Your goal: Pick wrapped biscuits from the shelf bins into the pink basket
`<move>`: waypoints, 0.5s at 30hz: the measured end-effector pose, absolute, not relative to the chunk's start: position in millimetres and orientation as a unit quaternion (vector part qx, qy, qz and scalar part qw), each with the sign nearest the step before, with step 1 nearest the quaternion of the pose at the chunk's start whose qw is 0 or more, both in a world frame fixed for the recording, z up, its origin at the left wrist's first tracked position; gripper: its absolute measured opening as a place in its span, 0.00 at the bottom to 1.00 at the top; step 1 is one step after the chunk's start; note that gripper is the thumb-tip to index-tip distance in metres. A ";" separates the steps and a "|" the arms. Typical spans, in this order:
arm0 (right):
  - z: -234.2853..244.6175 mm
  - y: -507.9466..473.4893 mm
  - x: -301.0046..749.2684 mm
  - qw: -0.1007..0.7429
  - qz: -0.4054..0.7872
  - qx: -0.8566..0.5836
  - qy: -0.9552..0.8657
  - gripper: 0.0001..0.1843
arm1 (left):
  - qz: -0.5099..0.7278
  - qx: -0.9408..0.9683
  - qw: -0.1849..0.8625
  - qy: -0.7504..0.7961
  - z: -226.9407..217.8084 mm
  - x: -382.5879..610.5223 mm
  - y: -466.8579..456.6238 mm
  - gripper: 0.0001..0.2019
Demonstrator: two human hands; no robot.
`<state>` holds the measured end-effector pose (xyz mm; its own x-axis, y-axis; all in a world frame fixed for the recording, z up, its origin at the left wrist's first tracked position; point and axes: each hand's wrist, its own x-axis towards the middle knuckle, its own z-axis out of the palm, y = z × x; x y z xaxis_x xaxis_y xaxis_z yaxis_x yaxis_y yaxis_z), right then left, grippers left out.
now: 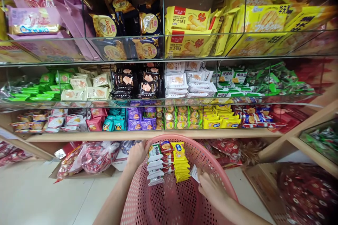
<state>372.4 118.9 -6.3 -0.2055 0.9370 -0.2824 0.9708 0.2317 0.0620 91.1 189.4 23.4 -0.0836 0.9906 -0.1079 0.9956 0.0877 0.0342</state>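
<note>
A pink perforated plastic basket (232, 190) stands below the shelves in front of me. My left hand (137, 154) is closed on its far left rim. Inside, against the far wall, lie rows of small snack packets: green-and-white packets (155, 152) on the left, red-and-blue packets (166, 146) in the middle and yellow packets (182, 165) on the right. Over the basket's right side, my right hand (210, 185) pinches a small white packet (194, 173) just right of the yellow row. That packet's print is too blurred to read.
Glass-fronted shelves (190, 59) with dividers hold many wrapped snacks. Their lowest wooden edge (105, 135) runs just beyond the basket. Bagged red packets (97, 158) sit underneath on the left. A cardboard box (260, 186) with a bag of dark red packets (308, 193) stands at right.
</note>
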 end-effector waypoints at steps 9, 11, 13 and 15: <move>-18.5 121.7 372.6 0.109 -0.238 0.614 0.745 0.27 | -0.029 0.680 0.039 0.731 17.0 91.4 192.1 0.26; -24.8 123.9 372.7 0.097 -0.251 0.609 0.746 0.30 | -0.030 0.683 0.037 0.729 16.0 90.5 192.4 0.27; -31.1 125.3 373.3 0.092 -0.263 0.604 0.746 0.34 | -0.030 0.684 0.036 0.728 16.0 89.9 192.2 0.27; -36.6 125.5 374.2 0.080 -0.275 0.600 0.747 0.36 | -0.028 0.682 0.035 0.730 16.9 90.0 191.7 0.28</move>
